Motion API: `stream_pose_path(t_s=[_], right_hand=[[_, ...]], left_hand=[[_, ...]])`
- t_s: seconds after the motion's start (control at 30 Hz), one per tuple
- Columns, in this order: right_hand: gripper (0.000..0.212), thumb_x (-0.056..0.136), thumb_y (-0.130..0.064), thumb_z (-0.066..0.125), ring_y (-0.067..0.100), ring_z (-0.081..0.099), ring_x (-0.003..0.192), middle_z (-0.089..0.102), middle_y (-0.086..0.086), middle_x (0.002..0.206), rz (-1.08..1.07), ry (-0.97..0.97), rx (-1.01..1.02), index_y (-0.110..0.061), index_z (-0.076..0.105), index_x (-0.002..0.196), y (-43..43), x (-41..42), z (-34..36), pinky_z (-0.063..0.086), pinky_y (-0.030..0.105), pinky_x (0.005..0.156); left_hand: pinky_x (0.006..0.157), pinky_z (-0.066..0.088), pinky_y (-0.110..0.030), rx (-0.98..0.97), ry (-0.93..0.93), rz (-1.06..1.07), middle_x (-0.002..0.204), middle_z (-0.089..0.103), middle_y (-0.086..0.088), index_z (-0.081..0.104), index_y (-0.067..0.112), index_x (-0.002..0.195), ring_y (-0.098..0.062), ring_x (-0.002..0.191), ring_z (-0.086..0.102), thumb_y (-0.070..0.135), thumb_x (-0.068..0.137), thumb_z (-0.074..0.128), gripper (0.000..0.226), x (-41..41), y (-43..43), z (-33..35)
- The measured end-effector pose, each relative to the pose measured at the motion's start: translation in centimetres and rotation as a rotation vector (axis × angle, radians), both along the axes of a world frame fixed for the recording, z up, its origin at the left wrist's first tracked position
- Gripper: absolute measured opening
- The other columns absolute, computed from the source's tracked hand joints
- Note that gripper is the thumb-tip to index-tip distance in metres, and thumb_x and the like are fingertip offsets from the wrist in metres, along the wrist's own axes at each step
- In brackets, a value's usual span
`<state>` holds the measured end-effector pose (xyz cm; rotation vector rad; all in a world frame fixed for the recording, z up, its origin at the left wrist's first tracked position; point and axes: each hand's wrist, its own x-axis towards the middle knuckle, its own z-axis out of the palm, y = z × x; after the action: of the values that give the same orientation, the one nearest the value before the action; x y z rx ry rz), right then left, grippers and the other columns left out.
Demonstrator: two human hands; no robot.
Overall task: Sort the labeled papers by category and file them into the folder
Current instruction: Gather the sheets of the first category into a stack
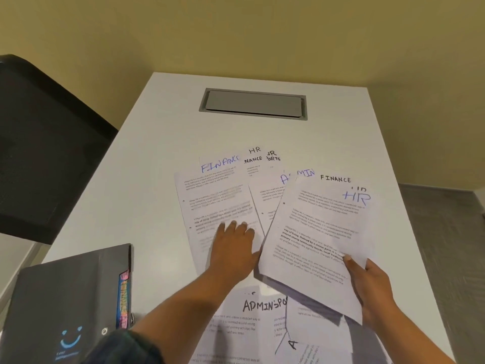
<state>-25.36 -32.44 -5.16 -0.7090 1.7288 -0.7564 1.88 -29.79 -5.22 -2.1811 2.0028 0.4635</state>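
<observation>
Several printed sheets with handwritten labels lie spread on the white table (157, 143). My right hand (372, 287) grips the lower right corner of a small stack whose top sheet is marked HR in blue (315, 232), lifted off the table. My left hand (233, 248) presses flat, fingers spread, on a sheet marked FINANCE in blue (217, 195). Behind lie sheets labeled HR (254, 153), ADMIN (286, 179) and FINANCE (336, 179). An ADMIN sheet (252, 311) lies near me. The dark grey folder (73, 290) with colored tabs sits at the lower left.
A grey cable hatch (253, 103) is set into the table's far middle. A black mesh chair (44, 143) stands at the left edge. A yellow wall runs behind, and grey carpet (446, 232) shows at the right.
</observation>
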Motion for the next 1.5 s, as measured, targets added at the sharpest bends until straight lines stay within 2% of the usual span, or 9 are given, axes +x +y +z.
stream_pose_path(t_s=[0.1,0.27,0.4,0.47,0.6,0.9,1.03,1.27,1.5], right_hand=[[0.016,0.096,-0.02,0.064,0.029,0.07,0.092,0.074,0.004,0.102,0.029,-0.019,-0.031,-0.019,0.069,0.112,-1.0,0.7,0.5,0.055,0.041,0.087],[0.012,0.096,-0.018,0.065,0.02,0.068,0.083,0.072,-0.002,0.093,0.039,-0.057,-0.068,-0.02,0.068,0.107,-2.3,2.2,0.7,0.052,0.029,0.072],[0.013,0.095,-0.017,0.065,0.018,0.068,0.085,0.072,-0.002,0.095,0.089,-0.058,-0.086,-0.019,0.068,0.107,-2.9,2.8,-0.2,0.052,0.031,0.078],[0.014,0.094,-0.016,0.066,0.021,0.07,0.09,0.074,0.001,0.097,0.105,-0.034,-0.08,-0.018,0.069,0.108,-2.7,2.8,-1.2,0.054,0.037,0.088],[0.015,0.093,-0.017,0.068,0.027,0.07,0.098,0.075,0.005,0.102,0.113,-0.022,-0.072,-0.018,0.07,0.108,-2.3,2.6,-2.2,0.053,0.043,0.097],[0.017,0.093,-0.014,0.068,0.01,0.063,0.08,0.07,-0.003,0.089,0.125,0.001,-0.087,-0.011,0.066,0.109,-3.3,2.2,-3.4,0.046,0.024,0.069],[0.021,0.091,-0.018,0.07,0.022,0.068,0.091,0.073,-0.001,0.093,0.136,0.009,-0.09,-0.01,0.069,0.11,-3.3,1.9,-4.2,0.049,0.032,0.085],[0.007,0.09,-0.02,0.072,0.024,0.07,0.097,0.077,0.0,0.094,0.132,-0.009,-0.097,-0.019,0.072,0.097,-3.1,1.7,-5.1,0.051,0.039,0.094],[0.002,0.09,-0.018,0.071,0.023,0.071,0.093,0.079,-0.003,0.088,0.116,-0.027,-0.112,-0.018,0.073,0.092,-3.1,1.6,-5.7,0.051,0.043,0.095]], left_hand=[[0.122,0.012,-0.045,-0.127,-0.049,-0.033,0.135,0.058,-0.001,0.056,0.019,0.13,-0.021,0.134,0.042,0.047,0.1,0.035,0.045,0.4,-0.8,0.6],[0.121,0.016,-0.041,-0.049,0.027,-0.094,0.155,0.037,0.001,0.04,0.02,0.145,-0.021,0.145,0.029,0.04,0.101,0.041,0.048,2.7,-1.8,-1.1],[0.108,0.033,-0.035,-0.197,-0.002,-0.107,0.108,0.064,0.002,0.062,0.02,0.108,-0.019,0.106,0.057,0.042,0.098,0.042,0.031,3.7,-3.5,-0.1],[0.094,0.041,-0.035,-0.253,0.066,-0.011,0.107,0.065,0.002,0.064,0.019,0.108,-0.02,0.1,0.06,0.043,0.096,0.048,0.031,5.1,-5.3,0.1],[0.094,0.046,-0.037,-0.245,0.219,0.231,0.122,0.061,0.0,0.06,0.021,0.125,-0.021,0.111,0.061,0.044,0.094,0.055,0.039,8.4,-10.3,0.6],[0.1,0.042,-0.044,0.033,0.09,0.341,0.138,0.043,-0.011,0.037,0.01,0.139,-0.033,0.128,0.045,0.065,0.071,0.072,0.094,11.4,-18.9,0.5],[0.093,0.043,-0.042,0.071,-0.057,0.279,0.125,0.049,-0.01,0.041,0.011,0.131,-0.033,0.117,0.052,0.068,0.06,0.078,0.099,11.0,-19.5,0.0],[0.083,0.054,-0.035,0.043,0.092,0.271,0.095,0.071,0.0,0.071,0.018,0.091,-0.027,0.098,0.066,0.034,0.081,0.073,0.019,12.3,-20.3,0.9],[0.085,0.051,-0.043,0.19,-0.078,0.233,0.123,0.037,-0.014,0.039,0.01,0.129,-0.034,0.108,0.048,0.061,0.051,0.087,0.105,11.1,-19.4,0.4]])
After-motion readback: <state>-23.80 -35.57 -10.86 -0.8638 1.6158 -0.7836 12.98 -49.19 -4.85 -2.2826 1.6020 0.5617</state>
